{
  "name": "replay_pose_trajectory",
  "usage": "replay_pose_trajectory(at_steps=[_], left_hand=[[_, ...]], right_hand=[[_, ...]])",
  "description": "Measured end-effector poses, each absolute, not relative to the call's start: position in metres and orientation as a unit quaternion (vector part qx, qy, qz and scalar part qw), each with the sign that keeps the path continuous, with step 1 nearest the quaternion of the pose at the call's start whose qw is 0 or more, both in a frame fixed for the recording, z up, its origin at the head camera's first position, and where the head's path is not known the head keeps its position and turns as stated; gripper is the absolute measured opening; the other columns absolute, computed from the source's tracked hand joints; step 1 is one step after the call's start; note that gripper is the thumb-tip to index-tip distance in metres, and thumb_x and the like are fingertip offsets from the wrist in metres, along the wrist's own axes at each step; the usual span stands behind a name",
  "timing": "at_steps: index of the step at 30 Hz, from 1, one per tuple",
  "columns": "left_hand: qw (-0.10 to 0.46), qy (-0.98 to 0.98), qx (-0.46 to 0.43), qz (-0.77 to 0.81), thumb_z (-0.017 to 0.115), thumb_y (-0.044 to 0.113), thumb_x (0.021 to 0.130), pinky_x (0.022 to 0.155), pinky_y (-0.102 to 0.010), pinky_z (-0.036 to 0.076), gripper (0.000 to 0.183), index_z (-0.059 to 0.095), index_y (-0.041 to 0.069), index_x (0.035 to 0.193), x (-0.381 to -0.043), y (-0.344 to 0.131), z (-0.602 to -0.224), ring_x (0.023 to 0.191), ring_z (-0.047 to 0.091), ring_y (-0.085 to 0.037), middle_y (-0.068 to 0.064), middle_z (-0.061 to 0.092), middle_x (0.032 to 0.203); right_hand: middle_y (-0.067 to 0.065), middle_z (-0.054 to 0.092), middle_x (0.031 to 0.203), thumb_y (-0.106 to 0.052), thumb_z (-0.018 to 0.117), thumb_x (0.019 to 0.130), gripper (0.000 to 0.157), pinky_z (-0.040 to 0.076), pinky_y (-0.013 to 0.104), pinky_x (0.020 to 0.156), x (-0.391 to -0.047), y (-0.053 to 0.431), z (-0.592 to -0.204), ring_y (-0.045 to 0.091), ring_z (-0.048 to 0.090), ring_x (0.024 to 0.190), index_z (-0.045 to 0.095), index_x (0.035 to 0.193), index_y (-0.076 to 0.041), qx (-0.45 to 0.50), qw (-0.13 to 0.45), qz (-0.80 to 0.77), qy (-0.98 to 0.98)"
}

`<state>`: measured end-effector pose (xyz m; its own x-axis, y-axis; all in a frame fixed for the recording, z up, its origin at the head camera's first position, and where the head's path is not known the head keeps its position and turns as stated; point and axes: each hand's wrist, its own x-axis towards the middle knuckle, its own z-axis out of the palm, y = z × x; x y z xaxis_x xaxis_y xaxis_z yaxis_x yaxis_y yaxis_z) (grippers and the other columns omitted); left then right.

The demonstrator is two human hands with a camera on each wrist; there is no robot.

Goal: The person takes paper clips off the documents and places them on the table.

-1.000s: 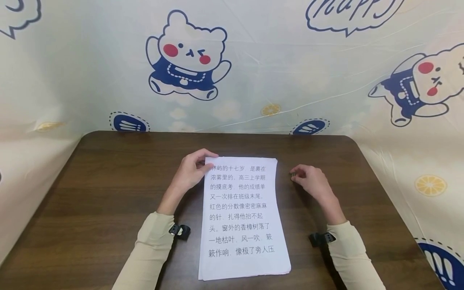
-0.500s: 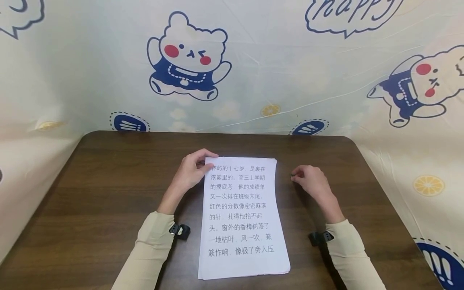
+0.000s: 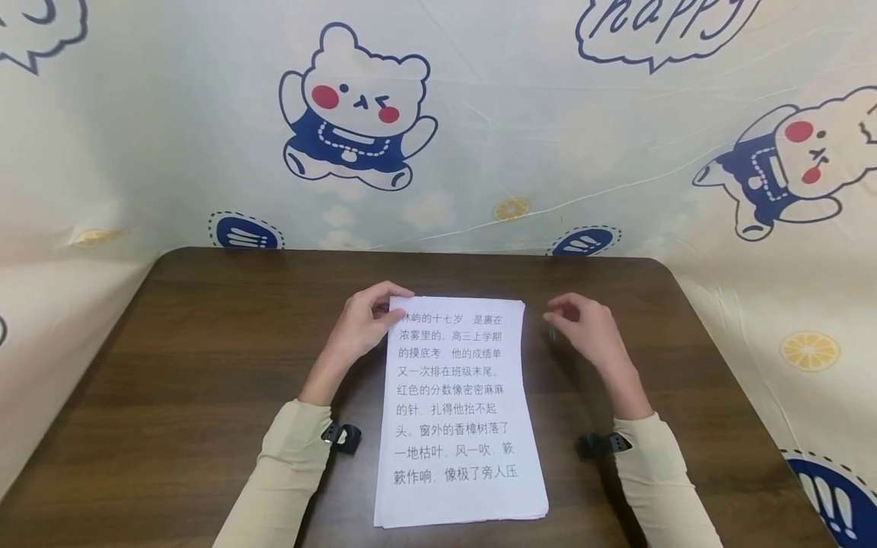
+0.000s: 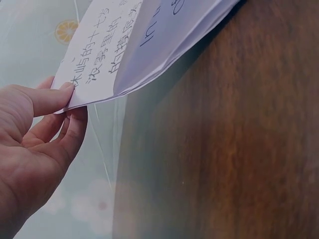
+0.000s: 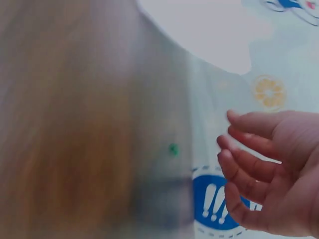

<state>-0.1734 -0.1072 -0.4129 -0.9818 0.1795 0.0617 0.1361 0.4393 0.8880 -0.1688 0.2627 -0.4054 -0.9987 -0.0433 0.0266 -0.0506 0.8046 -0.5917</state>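
Observation:
A stack of white paper sheets (image 3: 455,506), printed with Chinese characters, lies upright in front of me on the table. My left hand (image 3: 359,323) pinches its top left corner. In the left wrist view the thumb (image 4: 52,97) presses on the top sheet and the other fingers sit beneath. Right of the stack, my right hand (image 3: 585,327) hovers with loosely bent fingers and nothing between them. A small green object (image 5: 173,149) lies on the table just off its fingertips; its kind is too blurred to make out.
The brown wooden table (image 3: 226,380) has rounded far corners. Behind it hangs a pale curtain (image 3: 479,137) with cartoon bears and orange slices. Each wrist wears a small black camera on a strap, the left camera (image 3: 348,439) beside the paper's edge.
My right hand has let go of the small green object and lifted slightly up and away from it. The left hand and the paper stack have stayed in place.

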Motion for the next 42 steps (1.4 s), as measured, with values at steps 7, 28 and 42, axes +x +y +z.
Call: replay_pose_trajectory(at_steps=[7,28,42], left_hand=[[0.022,0.846,0.091,0.525,0.068,0.002,0.093,0.076,-0.030,0.053,0.031,0.069,0.015,0.121,-0.174,-0.106,-0.413,0.090,0.067,-0.026,-0.012,0.071,0.116],[0.025,0.846,0.084,0.527,0.067,0.002,0.093,0.074,-0.029,0.053,0.031,0.069,0.014,0.121,-0.176,-0.106,-0.416,0.088,0.067,-0.026,-0.013,0.073,0.112],[0.030,0.840,0.091,0.534,0.067,0.004,0.094,0.082,-0.034,0.058,0.030,0.068,0.013,0.123,-0.177,-0.108,-0.418,0.090,0.069,-0.026,-0.013,0.071,0.115]], right_hand=[[0.010,0.071,0.118,-0.037,0.066,0.097,0.038,0.052,0.036,0.090,-0.177,0.231,-0.383,0.028,0.065,0.111,0.064,0.128,-0.015,0.031,0.046,0.438,-0.898],[0.010,0.070,0.118,-0.025,0.077,0.090,0.045,0.050,0.045,0.101,-0.197,0.141,-0.365,0.024,0.065,0.111,0.063,0.131,-0.013,0.129,0.062,0.444,-0.885],[0.004,0.070,0.122,-0.027,0.075,0.091,0.043,0.050,0.043,0.102,-0.193,0.097,-0.380,0.024,0.065,0.117,0.061,0.130,-0.016,0.167,0.018,0.363,-0.916]])
